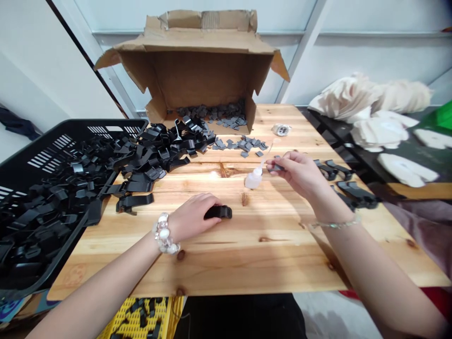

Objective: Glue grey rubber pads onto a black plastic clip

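My left hand (pixel 192 217) lies on the wooden table (pixel 247 254), fingers closed over a black plastic clip (pixel 221 212) that it presses down. My right hand (pixel 300 174) hovers above the table to the right, pinching a small grey pad (pixel 276 166) between thumb and fingers. Just left of that hand stands a small white squeeze bottle (pixel 254 177) with a long thin nozzle, tilted toward the pad. I cannot tell whether the hand touches the bottle.
A black crate (pixel 38 155) of black clips fills the left; more clips (pixel 165 146) spill onto the table. An open cardboard box (pixel 201 70) holds grey pads (pixel 243 143), some scattered. Finished clips (pixel 349 188) lie at right. A yellow crate (pixel 141 320) sits below.
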Tool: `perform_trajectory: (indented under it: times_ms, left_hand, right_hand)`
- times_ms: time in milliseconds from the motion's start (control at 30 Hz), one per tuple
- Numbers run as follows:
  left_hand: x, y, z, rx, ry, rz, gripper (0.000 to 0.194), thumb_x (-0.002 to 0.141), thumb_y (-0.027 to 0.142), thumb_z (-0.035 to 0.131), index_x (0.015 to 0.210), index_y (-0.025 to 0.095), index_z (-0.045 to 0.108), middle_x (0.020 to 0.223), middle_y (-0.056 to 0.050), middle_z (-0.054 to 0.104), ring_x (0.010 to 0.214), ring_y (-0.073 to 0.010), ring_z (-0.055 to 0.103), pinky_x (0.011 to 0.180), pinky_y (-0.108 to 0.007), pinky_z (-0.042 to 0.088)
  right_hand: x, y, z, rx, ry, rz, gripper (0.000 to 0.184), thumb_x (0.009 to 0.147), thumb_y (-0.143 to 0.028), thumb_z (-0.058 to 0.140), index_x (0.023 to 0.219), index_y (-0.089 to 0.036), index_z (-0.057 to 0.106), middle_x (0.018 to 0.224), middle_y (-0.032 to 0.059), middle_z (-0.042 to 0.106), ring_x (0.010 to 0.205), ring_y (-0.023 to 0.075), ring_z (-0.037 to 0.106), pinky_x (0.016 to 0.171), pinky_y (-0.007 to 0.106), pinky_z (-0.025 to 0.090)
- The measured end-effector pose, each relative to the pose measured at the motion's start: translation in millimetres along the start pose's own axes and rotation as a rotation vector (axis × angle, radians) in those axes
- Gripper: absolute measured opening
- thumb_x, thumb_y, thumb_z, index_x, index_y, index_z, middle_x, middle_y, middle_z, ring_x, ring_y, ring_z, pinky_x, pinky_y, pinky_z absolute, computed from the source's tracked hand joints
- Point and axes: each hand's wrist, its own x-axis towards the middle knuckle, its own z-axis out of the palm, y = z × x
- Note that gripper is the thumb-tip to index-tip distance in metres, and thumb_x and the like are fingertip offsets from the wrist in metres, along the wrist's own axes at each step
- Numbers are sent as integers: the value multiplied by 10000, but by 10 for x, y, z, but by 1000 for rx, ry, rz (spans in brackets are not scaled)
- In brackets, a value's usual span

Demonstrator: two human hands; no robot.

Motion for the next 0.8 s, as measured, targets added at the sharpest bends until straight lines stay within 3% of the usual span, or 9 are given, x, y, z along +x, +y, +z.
perform_trajectory:
  times_ms: [100, 200, 333, 433, 633, 800]
  left_hand:
    - [-17, 5, 50, -35, 48, -18, 282, 862, 324, 569, 1114, 197, 561, 1096, -66, 609, 1026, -232, 547, 936, -398, 418]
    - [-40, -15, 83, -21, 82, -1, 306, 877, 313, 548, 1160, 196, 538, 1144, -70, 593, 1089, -230, 517, 987, -398, 390]
    - [-66, -68, 44, -2, 66, -43, 474, 836, 370, 603, 1250, 182, 469, 1264, -99, 517, 1186, -258, 457, 1034, -424, 359]
    - [-58, -101, -19, -12, -2, -52, 342, 841, 321, 591, 1155, 196, 537, 1170, -81, 549, 1107, -243, 502, 981, -407, 406]
    - [-18, -93, -48, 6, 14, -33, 249, 855, 278, 565, 1085, 182, 572, 1084, -78, 589, 1043, -233, 529, 935, -396, 431]
    - [-19, -83, -2, -81, 86, -29, 255, 851, 278, 564, 1093, 196, 572, 1093, -73, 597, 1052, -223, 542, 942, -389, 438]
  right_hand:
    - [-121, 45, 76, 131, -81, 139, 262, 642, -162, 724, 662, -176, 464, 802, 56, 683, 647, 103, 603, 502, 181, 439]
    - [-205, 107, 136, 86, -196, 204, 200, 672, -117, 615, 813, -192, 496, 647, -19, 594, 476, 55, 433, 436, 178, 309]
    - [-273, 131, 183, -234, -282, 176, 144, 765, -219, 536, 901, -203, 492, 538, -59, 431, 472, 89, 355, 456, 227, 267]
    - [-294, 148, 217, -477, -325, 95, 209, 733, -273, 615, 892, -204, 498, 609, -57, 399, 524, 96, 346, 494, 244, 285]
    - [-244, 344, 305, -688, -124, -109, 233, 765, -390, 634, 838, -185, 552, 687, -26, 439, 622, 119, 381, 575, 261, 305]
    - [-258, 375, 315, -633, -107, -122, 260, 827, -437, 566, 793, -181, 539, 709, -1, 487, 653, 135, 426, 582, 257, 325]
